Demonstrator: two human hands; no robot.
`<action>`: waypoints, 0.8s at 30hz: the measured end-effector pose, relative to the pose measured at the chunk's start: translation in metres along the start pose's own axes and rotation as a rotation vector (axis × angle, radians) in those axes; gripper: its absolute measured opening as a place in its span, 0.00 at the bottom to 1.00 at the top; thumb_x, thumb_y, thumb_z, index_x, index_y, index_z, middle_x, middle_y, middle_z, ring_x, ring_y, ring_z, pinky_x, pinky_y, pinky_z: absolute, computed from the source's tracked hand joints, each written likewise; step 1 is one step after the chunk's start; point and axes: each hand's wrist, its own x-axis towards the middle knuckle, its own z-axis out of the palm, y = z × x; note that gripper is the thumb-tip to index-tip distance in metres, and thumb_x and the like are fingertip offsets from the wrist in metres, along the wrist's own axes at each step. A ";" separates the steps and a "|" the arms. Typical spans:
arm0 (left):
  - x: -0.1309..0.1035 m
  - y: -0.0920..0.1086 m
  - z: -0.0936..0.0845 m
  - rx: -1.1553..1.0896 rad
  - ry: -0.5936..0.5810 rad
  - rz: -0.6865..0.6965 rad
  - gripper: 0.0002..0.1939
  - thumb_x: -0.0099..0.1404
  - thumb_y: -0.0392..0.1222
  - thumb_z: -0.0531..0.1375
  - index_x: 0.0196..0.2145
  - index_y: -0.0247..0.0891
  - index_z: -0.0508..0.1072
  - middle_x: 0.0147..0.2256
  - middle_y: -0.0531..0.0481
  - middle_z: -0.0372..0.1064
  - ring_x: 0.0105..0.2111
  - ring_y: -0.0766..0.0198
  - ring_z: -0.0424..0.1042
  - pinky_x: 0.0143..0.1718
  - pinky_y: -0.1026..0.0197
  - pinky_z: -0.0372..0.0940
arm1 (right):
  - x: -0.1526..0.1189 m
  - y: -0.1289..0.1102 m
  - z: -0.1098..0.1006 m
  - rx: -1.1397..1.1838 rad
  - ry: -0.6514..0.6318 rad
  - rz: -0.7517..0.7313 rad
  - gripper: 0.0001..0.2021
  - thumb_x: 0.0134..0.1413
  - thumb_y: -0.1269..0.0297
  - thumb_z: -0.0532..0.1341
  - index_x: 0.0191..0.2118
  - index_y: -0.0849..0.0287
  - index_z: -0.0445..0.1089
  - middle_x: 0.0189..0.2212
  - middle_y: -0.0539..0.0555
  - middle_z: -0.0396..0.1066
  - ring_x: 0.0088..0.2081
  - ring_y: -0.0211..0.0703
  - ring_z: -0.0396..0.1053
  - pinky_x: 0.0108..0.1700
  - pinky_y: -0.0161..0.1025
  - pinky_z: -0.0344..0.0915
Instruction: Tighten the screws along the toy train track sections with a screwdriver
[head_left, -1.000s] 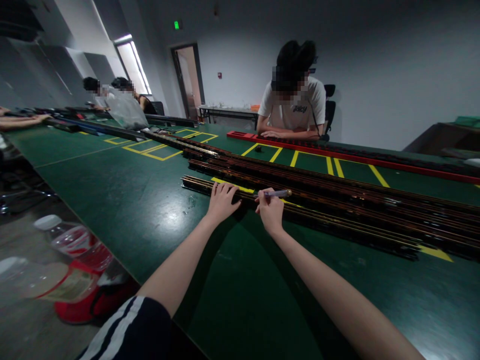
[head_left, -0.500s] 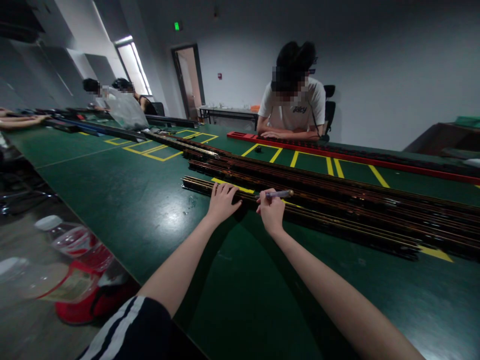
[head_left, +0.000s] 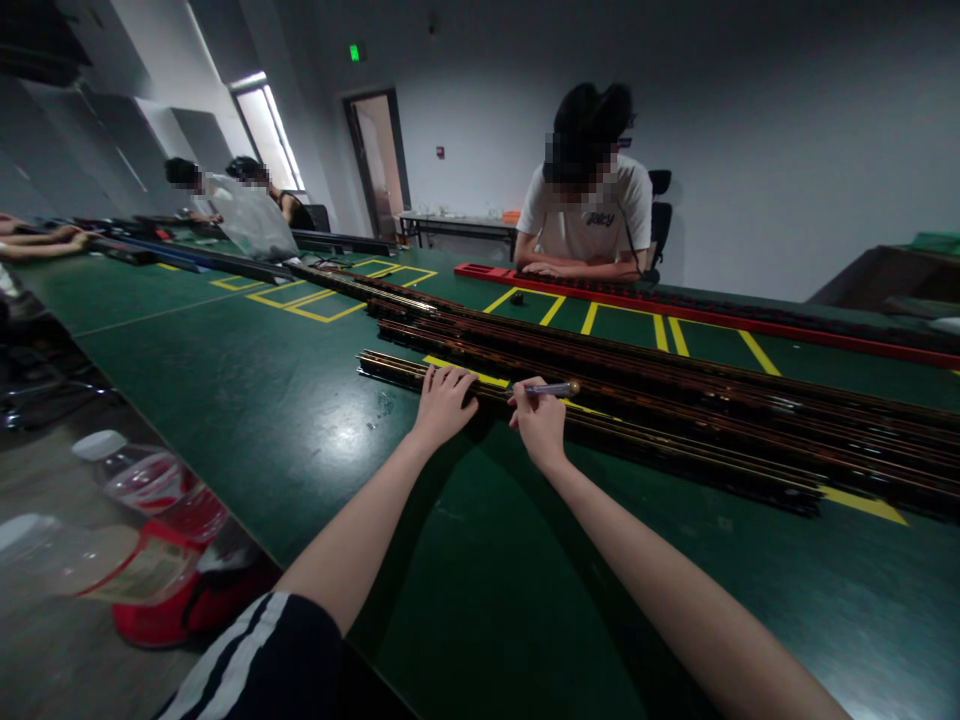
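A long dark strip with shiny golden edges (head_left: 675, 456) lies on the green table (head_left: 285, 440), nearest to me. My left hand (head_left: 444, 402) rests on this strip near its left end, fingers spread over it. A pen-like tool (head_left: 553, 389) is held in my right hand (head_left: 538, 418), pinched at the strip's near side just right of my left hand; its tip is hidden by the fingers. Behind the strip lies a bundle of similar long dark strips (head_left: 630, 365), running from the upper left to the right edge.
Across the table a person (head_left: 592, 200) leans on folded arms behind a long red tray (head_left: 487, 273). Yellow tape marks the tabletop. A plastic bag (head_left: 251, 218) stands farther left, near other people. Bottles (head_left: 154, 485) are below the table's left edge.
The near strip has slid slightly to the left. Both hands have shifted a little left too, with the pen-like tool still in my right hand.
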 end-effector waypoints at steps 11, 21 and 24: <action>0.000 0.001 -0.003 0.006 -0.029 0.064 0.21 0.62 0.32 0.50 0.51 0.41 0.69 0.51 0.48 0.69 0.54 0.52 0.61 0.64 0.45 0.45 | 0.000 -0.001 -0.001 -0.007 -0.006 0.013 0.15 0.58 0.51 0.52 0.29 0.57 0.63 0.21 0.48 0.70 0.15 0.36 0.65 0.21 0.32 0.62; -0.001 0.000 -0.001 0.008 -0.007 0.064 0.23 0.60 0.28 0.49 0.51 0.42 0.70 0.50 0.48 0.69 0.54 0.52 0.61 0.63 0.45 0.46 | 0.000 0.000 0.000 -0.007 0.011 -0.004 0.15 0.58 0.52 0.52 0.29 0.57 0.62 0.20 0.49 0.70 0.15 0.36 0.66 0.21 0.33 0.63; -0.001 0.000 0.000 0.003 -0.004 0.067 0.23 0.60 0.28 0.50 0.51 0.42 0.70 0.50 0.48 0.70 0.54 0.52 0.61 0.63 0.45 0.47 | 0.000 0.001 0.001 -0.007 0.050 -0.002 0.15 0.58 0.52 0.52 0.28 0.57 0.61 0.20 0.49 0.69 0.15 0.37 0.66 0.22 0.33 0.63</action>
